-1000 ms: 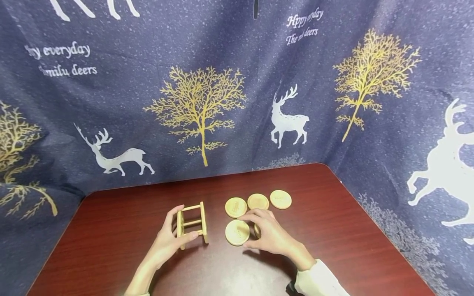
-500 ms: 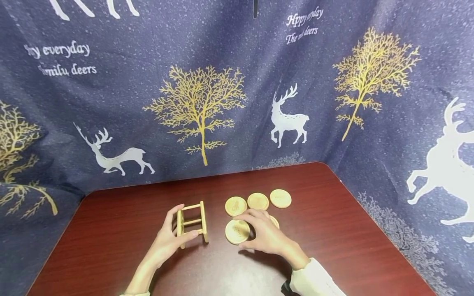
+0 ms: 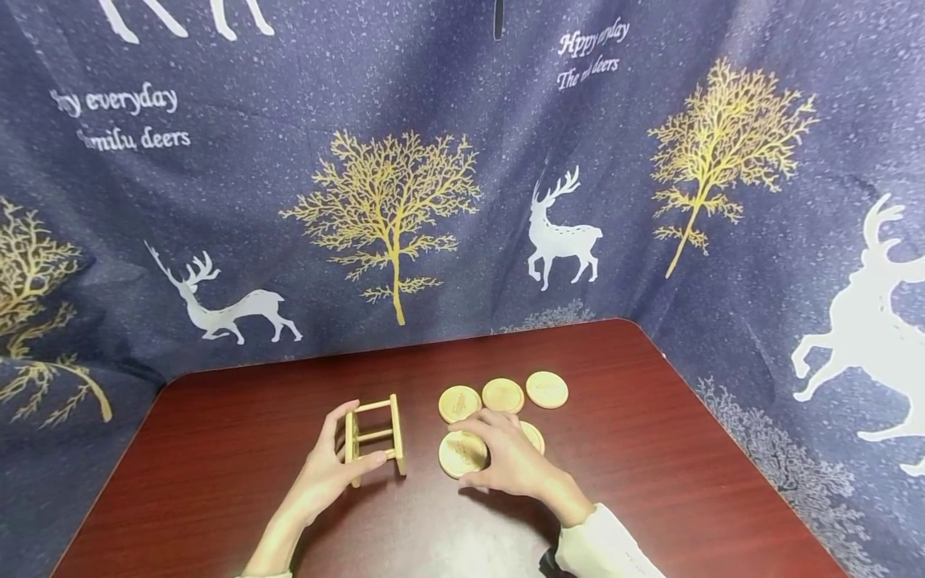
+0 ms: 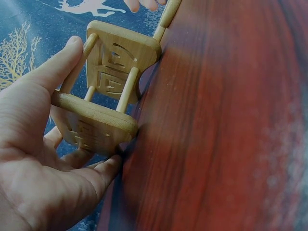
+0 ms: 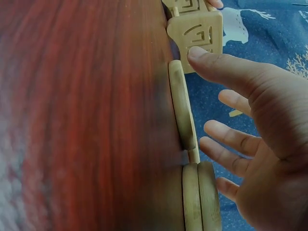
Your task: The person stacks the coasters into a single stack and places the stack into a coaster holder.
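A small wooden coaster rack (image 3: 398, 437), two carved end panels (image 4: 98, 114) joined by rods, stands at the left of the table. My left hand (image 3: 325, 474) grips its near panel, with the thumb at a rod and the fingers behind. To the right, a round wooden coaster (image 3: 461, 454) lies flat with an engraved face upward. My right hand (image 3: 515, 459) hovers over its right side, thumb and fingers spread about it. The right wrist view shows these fingers (image 5: 231, 137) relaxed and apart from the coaster (image 5: 181, 106). Another coaster (image 3: 533, 436) is partly hidden behind the right hand.
Three more coasters lie in a row farther back: a left one (image 3: 459, 404), a middle one (image 3: 503, 396) and a right one (image 3: 547, 389). The reddish-brown table (image 3: 650, 482) ends against a dark blue curtain (image 3: 462, 80) printed with deer and trees.
My right hand has shifted a little left over the front coaster, uncovering the coaster on its right. The left hand and the rack have stayed still.
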A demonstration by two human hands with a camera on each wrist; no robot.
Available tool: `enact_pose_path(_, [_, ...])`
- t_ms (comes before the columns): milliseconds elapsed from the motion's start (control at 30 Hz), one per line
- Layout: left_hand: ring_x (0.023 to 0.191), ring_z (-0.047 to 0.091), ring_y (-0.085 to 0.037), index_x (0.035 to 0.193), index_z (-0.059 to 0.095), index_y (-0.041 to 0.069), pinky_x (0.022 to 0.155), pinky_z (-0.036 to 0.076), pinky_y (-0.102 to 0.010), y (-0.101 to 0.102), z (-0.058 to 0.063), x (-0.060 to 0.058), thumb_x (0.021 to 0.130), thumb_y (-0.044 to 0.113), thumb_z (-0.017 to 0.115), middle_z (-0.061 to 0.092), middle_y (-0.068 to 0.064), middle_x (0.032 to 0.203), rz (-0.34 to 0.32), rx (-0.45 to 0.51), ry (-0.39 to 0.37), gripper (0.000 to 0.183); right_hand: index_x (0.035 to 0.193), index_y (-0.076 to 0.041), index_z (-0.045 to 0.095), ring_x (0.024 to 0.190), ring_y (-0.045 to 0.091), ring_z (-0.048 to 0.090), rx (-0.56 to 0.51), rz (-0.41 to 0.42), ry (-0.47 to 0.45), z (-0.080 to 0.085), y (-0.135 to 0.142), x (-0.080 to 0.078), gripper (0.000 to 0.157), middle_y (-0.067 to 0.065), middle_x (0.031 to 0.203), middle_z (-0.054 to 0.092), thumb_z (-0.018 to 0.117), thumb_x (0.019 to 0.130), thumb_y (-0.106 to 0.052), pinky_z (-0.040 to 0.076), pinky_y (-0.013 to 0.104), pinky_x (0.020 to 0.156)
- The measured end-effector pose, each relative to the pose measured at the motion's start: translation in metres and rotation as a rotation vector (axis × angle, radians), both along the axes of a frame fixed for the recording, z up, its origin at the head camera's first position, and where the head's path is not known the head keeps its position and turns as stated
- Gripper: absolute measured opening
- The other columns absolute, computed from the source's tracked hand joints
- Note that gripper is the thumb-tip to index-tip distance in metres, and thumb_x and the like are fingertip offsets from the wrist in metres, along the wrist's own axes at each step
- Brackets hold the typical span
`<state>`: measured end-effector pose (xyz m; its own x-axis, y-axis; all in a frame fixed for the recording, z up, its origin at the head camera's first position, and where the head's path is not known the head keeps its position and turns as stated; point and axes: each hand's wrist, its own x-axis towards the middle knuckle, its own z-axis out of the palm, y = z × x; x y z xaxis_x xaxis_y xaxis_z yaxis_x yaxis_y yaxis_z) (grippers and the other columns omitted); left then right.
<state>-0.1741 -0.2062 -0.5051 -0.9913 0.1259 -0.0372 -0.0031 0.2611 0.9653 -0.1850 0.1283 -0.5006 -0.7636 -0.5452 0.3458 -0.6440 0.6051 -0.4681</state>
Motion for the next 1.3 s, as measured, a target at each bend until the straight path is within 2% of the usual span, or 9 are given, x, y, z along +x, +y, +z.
enact_pose_path(400, [0.161,0.033,-0.050,0.172,0.026,0.023,0.128,0.036,-0.061,0.0015,0.0011,-0.0001,0.091,0.022,0.094,0.027,-0.025,0.178,0.000,-0.005,-0.007,0.105,0.140,-0.014,0.074,0.131,0.029,0.062,0.023,-0.021,-0.090,0.0009,-0.0030,-0.0025,0.075,0.002,0.132,0.069,0.105,0.074,-0.025,0.036,0.062,0.122])
enact_pose_path(833, [0.162,0.032,-0.051,0.172,0.026,0.021,0.129,0.033,-0.060,0.0009,-0.0012,0.0010,0.092,0.018,0.093,0.027,-0.027,0.177,0.002,0.003,0.002,0.105,0.136,-0.018,0.076,0.127,0.028,0.064,0.081,-0.014,-0.049,-0.0023,-0.0055,-0.0035,0.070,0.003,0.131,0.071,0.104,0.072,-0.025,0.042,0.057,0.115])
enact_pose_path(1300, [0.162,0.031,-0.051,0.171,0.027,0.020,0.130,0.031,-0.060,0.0007,-0.0018,-0.0003,0.091,0.020,0.094,0.027,-0.027,0.177,0.006,-0.007,0.010,0.105,0.132,-0.020,0.077,0.125,0.033,0.063,0.084,0.006,-0.035,-0.0031,-0.0041,-0.0037,0.066,0.006,0.131,0.070,0.104,0.072,-0.022,0.041,0.062,0.114])
